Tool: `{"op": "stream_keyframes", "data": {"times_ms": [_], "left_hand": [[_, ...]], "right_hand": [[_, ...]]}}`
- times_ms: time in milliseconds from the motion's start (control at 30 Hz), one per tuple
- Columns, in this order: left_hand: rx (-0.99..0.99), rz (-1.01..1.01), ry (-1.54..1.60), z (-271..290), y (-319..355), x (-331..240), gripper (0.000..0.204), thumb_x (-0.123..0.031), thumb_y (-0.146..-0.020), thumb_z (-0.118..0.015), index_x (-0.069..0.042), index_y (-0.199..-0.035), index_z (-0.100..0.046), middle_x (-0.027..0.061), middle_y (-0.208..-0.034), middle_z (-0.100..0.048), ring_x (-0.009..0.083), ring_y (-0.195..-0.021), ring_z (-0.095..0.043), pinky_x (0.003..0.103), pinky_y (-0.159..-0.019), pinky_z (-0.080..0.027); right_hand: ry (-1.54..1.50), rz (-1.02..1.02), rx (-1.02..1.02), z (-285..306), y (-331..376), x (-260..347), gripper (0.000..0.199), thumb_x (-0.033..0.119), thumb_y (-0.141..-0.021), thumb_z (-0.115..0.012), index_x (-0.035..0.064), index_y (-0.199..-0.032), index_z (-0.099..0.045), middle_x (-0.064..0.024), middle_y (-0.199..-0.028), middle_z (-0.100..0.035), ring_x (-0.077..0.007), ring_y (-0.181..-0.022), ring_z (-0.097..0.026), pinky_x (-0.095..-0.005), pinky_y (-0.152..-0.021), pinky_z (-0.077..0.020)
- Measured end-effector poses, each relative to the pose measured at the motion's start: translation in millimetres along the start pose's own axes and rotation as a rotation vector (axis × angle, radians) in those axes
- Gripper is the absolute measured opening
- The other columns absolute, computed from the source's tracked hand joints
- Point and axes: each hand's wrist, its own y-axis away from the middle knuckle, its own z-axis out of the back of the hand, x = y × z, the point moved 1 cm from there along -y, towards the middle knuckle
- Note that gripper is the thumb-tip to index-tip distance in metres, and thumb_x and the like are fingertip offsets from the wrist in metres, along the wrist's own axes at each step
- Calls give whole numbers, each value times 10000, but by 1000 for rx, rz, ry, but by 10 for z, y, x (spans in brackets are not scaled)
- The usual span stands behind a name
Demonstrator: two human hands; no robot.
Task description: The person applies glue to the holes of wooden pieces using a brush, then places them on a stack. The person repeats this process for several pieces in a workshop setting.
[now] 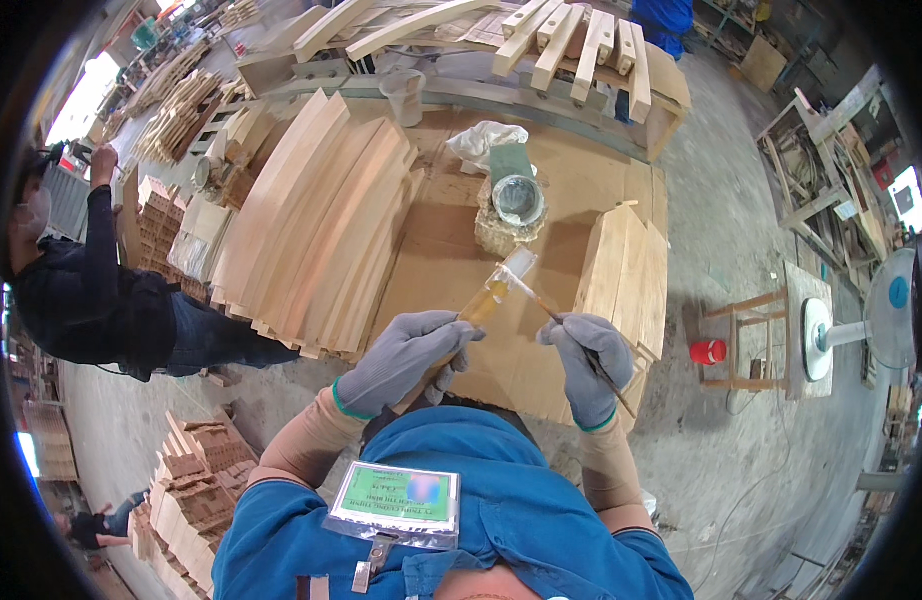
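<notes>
Gluing step in hand. The left hand (406, 358) grips a narrow wooden piece (491, 290), held above the cardboard-covered bench (451, 270). The right hand (588, 362) pinches a thin brush (556, 317), tip at the piece's far end. The next stroke likely demands a steady, even coating.

The left hand (406, 355), in a grey glove, grips a narrow wooden piece (481, 300) whose far end is wet with yellowish glue. The right hand (589, 362), also gloved, holds a thin brush (571, 330) with its tip touching that glued end. Both hover above a table (451, 250) covered in brown cardboard. Near the table's middle sits a glue jar (518, 198), with a white rag (486, 140) just behind it. A stack of curved wooden slats (316, 220) lies along the left side, a smaller stack of boards (629, 265) at the right edge. A person in dark clothes (91, 290) sits beyond the left edge.
</notes>
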Motion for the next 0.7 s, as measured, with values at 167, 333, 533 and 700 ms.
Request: {"op": "stream_keyframes", "data": {"times_ms": [167,333,533,700], "left_hand": [[-62,35,28,73,-23,-56,310,-240,-965,-484,15,-1084,-617,30,-724,-566,75,-534,-533,214,-460,-447],[-251,-104,106,443,-338,-150,245,-171,-932,-496,-8,-1072,-613,27,-720,-563,96,-542,-533,227,-506,-456],[-409,-307,26,1326,-2006,423,272,-169,-878,-567,7,-1078,-620,7,-767,-573,98,-744,-545,247,-679,-447],[-461,-264,-437,1803,-3471,801,268,-184,-842,-610,-8,-1042,-644,56,-888,-651,183,-828,-600,330,-748,-459]], "right_hand": [[107,44,-35,-99,-118,-186,195,-64,-777,-691,34,-906,-583,-120,-852,-668,-193,-753,-668,-278,-663,-542],[-90,-257,-204,-61,-185,-578,117,-58,-829,-636,6,-906,-577,-123,-875,-641,-165,-733,-648,-262,-682,-523],[-32,-456,-234,-169,-387,-702,70,-56,-862,-579,-16,-917,-562,-110,-865,-627,-142,-710,-625,-259,-673,-513],[44,-565,-293,-190,-532,-884,72,-55,-865,-573,-14,-922,-557,-120,-872,-628,-147,-733,-622,-267,-691,-521]]}}
